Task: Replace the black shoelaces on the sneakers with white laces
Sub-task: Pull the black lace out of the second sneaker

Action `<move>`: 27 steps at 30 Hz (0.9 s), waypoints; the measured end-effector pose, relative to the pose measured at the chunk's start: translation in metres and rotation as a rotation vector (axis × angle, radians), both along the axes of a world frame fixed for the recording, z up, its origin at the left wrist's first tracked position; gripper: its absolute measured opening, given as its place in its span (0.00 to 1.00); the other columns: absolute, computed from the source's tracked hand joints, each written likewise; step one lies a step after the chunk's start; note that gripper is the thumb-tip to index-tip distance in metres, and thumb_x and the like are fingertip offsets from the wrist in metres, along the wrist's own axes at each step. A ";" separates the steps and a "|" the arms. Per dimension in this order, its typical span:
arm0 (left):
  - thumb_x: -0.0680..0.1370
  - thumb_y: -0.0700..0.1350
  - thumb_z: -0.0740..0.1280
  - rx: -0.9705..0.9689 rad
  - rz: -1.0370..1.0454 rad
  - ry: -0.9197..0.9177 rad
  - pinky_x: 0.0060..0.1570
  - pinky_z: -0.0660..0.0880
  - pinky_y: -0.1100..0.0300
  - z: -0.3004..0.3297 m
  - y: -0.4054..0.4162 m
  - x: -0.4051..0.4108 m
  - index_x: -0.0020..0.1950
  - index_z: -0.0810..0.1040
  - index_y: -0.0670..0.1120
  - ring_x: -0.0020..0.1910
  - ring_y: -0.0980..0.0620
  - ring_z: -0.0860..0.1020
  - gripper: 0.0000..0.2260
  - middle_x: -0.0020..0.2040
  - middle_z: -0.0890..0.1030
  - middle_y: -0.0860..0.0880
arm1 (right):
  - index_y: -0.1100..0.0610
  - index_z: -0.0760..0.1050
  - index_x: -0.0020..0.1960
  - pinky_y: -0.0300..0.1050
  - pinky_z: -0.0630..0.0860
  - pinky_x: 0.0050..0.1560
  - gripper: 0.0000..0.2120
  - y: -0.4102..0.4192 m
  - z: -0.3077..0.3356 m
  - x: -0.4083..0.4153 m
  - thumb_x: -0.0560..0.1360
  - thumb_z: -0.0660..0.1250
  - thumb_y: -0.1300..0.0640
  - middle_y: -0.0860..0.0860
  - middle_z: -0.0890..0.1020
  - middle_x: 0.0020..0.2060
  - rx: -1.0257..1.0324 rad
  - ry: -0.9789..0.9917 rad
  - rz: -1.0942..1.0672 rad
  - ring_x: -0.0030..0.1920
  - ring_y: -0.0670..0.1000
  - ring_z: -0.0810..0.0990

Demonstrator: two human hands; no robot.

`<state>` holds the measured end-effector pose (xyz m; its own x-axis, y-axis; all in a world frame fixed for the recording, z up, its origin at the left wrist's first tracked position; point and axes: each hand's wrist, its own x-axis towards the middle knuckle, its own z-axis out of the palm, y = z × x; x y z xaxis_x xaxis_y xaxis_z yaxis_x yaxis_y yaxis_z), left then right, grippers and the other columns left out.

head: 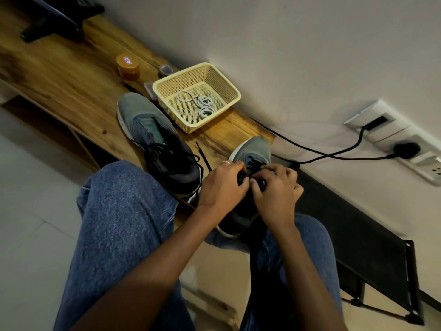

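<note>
Two grey-green sneakers with black laces are here. One sneaker (152,137) lies on the wooden table (71,87), its black lace (202,156) loosened and trailing. The other sneaker (253,151) rests on my lap at the table's edge. My left hand (222,185) and my right hand (276,187) meet over its lace area, fingers curled and pinching the black lace (248,174). White laces (200,103) lie coiled in a cream plastic basket (229,87) on the table behind the shoes.
An orange round jar (128,66), a small tape roll (165,70) and a dark monitor stand (52,22) sit further back on the table. A black cable (334,154) runs along the wall to a socket (405,149). A black rack (372,254) stands on the right.
</note>
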<state>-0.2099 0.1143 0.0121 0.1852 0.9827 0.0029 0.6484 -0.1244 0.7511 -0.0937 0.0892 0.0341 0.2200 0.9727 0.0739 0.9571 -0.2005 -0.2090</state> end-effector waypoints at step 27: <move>0.75 0.50 0.68 -0.015 0.038 -0.051 0.44 0.76 0.56 0.001 0.004 -0.003 0.54 0.80 0.50 0.50 0.48 0.78 0.10 0.51 0.79 0.48 | 0.51 0.80 0.50 0.59 0.58 0.60 0.05 0.000 -0.012 0.006 0.75 0.68 0.55 0.49 0.78 0.57 0.070 -0.008 0.045 0.64 0.57 0.65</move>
<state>-0.2131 0.1188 0.0126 0.1480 0.9890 -0.0032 0.6132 -0.0893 0.7849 -0.0876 0.0897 0.0220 0.1757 0.9740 0.1432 0.9664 -0.1430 -0.2135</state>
